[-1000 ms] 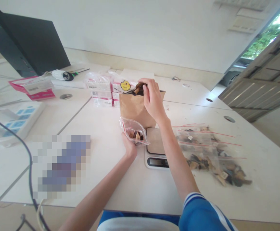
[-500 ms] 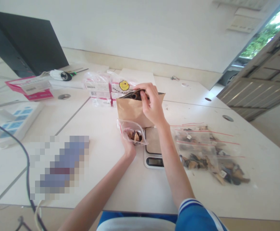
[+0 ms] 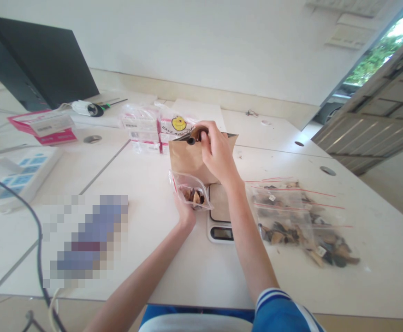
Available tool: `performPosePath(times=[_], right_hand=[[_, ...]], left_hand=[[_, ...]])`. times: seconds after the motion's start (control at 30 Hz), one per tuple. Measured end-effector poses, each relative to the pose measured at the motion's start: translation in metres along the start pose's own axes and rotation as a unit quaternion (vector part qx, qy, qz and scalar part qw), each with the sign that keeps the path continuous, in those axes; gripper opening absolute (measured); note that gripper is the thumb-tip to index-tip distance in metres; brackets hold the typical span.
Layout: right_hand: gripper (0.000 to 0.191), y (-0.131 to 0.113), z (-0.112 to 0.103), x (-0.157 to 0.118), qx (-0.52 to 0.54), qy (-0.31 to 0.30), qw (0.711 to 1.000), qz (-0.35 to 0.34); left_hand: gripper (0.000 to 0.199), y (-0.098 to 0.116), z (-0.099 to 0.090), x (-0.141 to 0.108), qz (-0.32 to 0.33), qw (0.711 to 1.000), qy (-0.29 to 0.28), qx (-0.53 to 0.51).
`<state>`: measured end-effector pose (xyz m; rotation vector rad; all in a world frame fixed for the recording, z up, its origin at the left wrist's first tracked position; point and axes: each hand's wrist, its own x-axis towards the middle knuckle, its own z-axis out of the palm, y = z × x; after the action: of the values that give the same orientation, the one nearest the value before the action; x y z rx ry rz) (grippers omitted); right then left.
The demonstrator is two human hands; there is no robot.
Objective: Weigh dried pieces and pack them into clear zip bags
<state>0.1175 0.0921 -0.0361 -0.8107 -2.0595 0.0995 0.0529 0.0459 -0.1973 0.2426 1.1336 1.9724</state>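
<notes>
My left hand (image 3: 185, 216) holds up an open clear zip bag (image 3: 206, 199) with several brown and dark chips (image 3: 196, 197) in it; most of its fingers are hidden behind the bag. At the mouth of a standing brown paper bag (image 3: 186, 159), my right hand (image 3: 218, 154) pinches a curled brown piece (image 3: 198, 133) that looks like bark or dried peel. A dark rolled piece (image 3: 191, 140) shows just beside it at the rim. Below my right forearm, partly covered, sits a white kitchen scale (image 3: 218, 203) with a small display.
To the right lie several filled clear zip bags (image 3: 281, 216) with red seals. Plastic-wrapped pink and white boxes (image 3: 141, 129) stand behind the paper bag. Further left are a power strip (image 3: 28, 173), a black cable (image 3: 38, 240), a blurred-out object (image 3: 91, 240) and a black computer case (image 3: 45, 60).
My right hand has risen slightly from inside the paper bag's mouth, and a curled brown piece now shows in its fingers. My left hand and the zip bag stay in place.
</notes>
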Motion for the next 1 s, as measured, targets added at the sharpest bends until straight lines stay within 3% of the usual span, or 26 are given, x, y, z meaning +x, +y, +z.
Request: performPosePath(times=[0.17, 0.4, 0.77, 1.0], right_hand=[[0.027, -0.004, 0.003, 0.001, -0.058, 0.018, 0.997, 0.048], [0.026, -0.001, 0.007, 0.001, -0.106, 0.035, 0.993, 0.033], [0.026, -0.011, -0.001, 0.001, -0.177, -0.034, 0.982, 0.051], [0.031, -0.009, -0.001, 0.0, -0.157, -0.053, 0.985, 0.053]], left_hand=[[0.034, 0.0, -0.001, 0.001, 0.009, 1.0, -0.004, 0.004], [0.029, -0.001, -0.001, 0.0, 0.015, 1.0, 0.001, 0.006], [0.03, -0.001, -0.001, 0.0, 0.009, 1.0, -0.004, 0.0], [0.031, 0.0, -0.001, -0.001, 0.009, 1.0, 0.002, -0.003]])
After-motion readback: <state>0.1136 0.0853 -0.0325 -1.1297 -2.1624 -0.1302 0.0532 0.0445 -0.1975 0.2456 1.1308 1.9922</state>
